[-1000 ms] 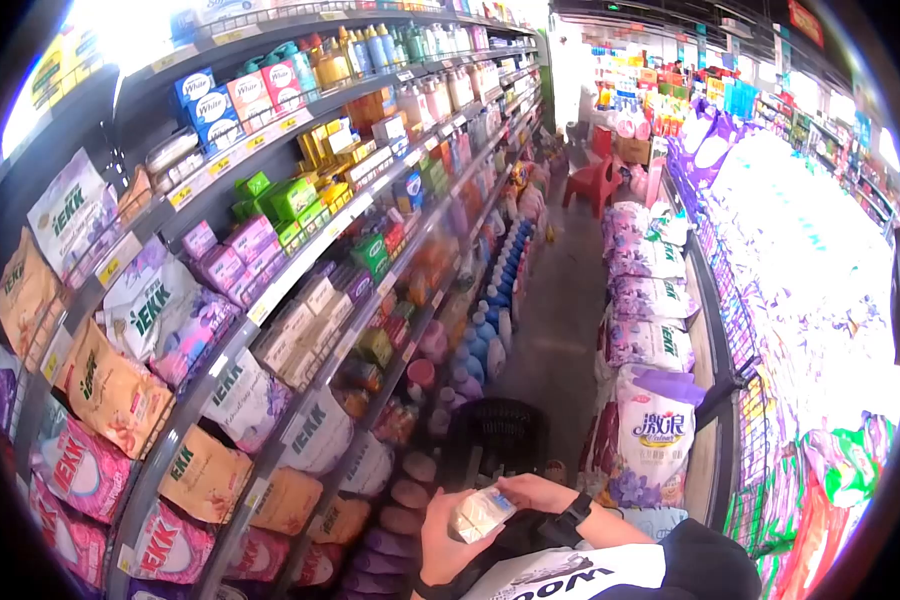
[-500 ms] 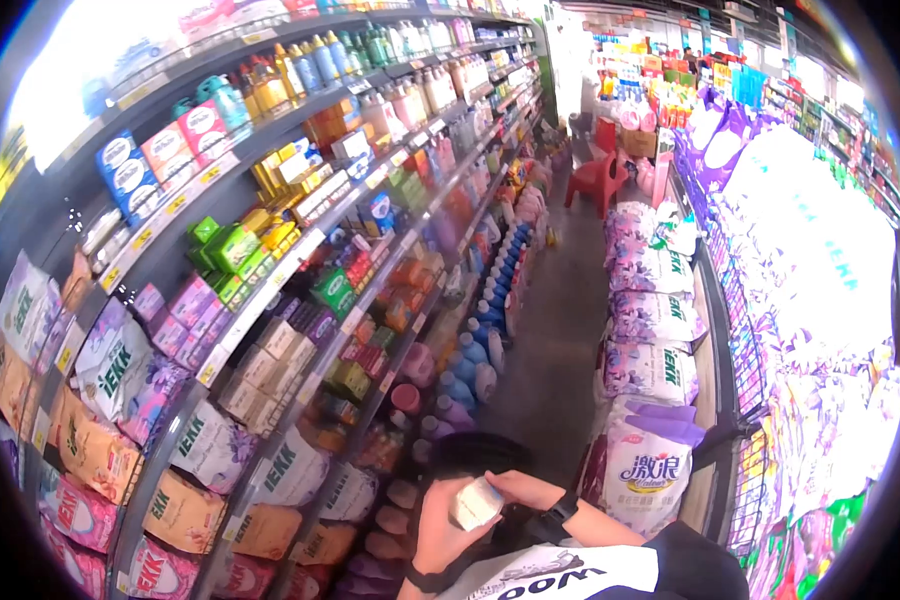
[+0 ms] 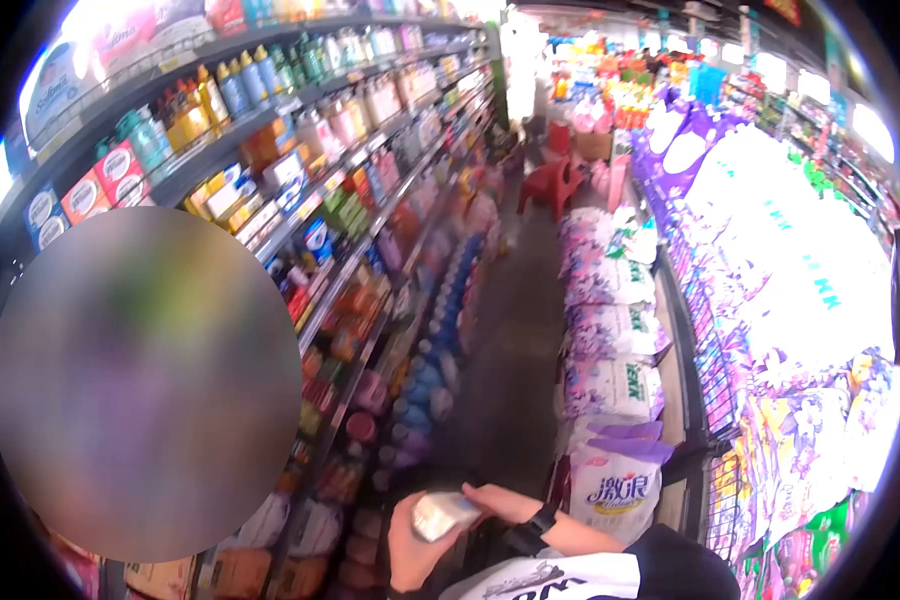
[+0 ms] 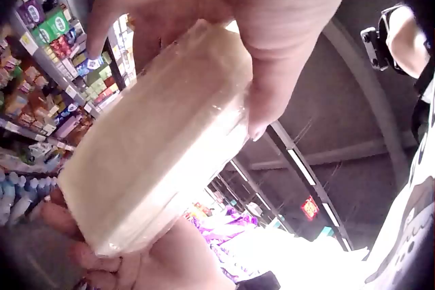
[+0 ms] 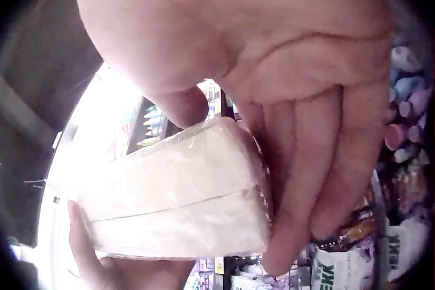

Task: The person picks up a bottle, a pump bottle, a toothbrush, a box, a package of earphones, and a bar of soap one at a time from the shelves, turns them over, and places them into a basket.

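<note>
A pale, block-shaped pack of soap bars [image 3: 444, 515] in clear film is held between both hands, low in the head view. My left hand [image 3: 410, 545] grips one end, its thumb along the side in the left wrist view. My right hand [image 3: 505, 502] holds the other end between thumb and fingers. A seam between two bars of the pack [image 5: 177, 201] shows through the film in the right wrist view. The pack's broad plain side [image 4: 156, 127] fills the middle of the left wrist view.
Shelves of bottles [image 3: 235, 85] and boxes line the left side, partly covered by a round blurred patch. Detergent bags [image 3: 615, 485] are stacked along the right of the aisle [image 3: 515, 330]. A red chair [image 3: 550, 188] stands farther down it.
The head view has shifted, so shelves and chair appear farther left. The soap pack has been turned in my hands, and its blue-printed side no longer shows. Both hands keep hold of it.
</note>
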`<move>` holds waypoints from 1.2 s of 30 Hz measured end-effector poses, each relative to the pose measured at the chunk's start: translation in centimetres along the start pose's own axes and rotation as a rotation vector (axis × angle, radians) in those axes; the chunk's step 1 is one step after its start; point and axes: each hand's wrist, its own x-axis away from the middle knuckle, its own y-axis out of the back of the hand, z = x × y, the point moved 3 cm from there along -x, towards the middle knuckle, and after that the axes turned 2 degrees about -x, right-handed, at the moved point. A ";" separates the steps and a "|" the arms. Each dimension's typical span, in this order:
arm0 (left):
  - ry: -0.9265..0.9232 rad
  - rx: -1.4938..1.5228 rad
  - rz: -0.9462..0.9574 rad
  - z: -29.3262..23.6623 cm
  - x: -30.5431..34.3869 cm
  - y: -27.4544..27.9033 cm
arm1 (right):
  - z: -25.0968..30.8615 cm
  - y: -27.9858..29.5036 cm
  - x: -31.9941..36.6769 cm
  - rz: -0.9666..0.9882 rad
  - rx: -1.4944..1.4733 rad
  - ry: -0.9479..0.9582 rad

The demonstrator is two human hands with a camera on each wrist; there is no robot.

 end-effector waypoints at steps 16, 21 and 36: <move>0.038 0.048 -0.032 1.8 6.9 5.0 | -3.8 -4.7 1.3 -0.099 -0.010 -0.100; 0.027 0.073 -0.060 2.9 10.9 7.8 | -7.0 -8.2 1.7 -0.083 0.002 -0.132; 0.100 -0.113 -0.225 2.3 23.8 15.2 | -17.3 -19.9 0.4 0.174 0.010 -0.384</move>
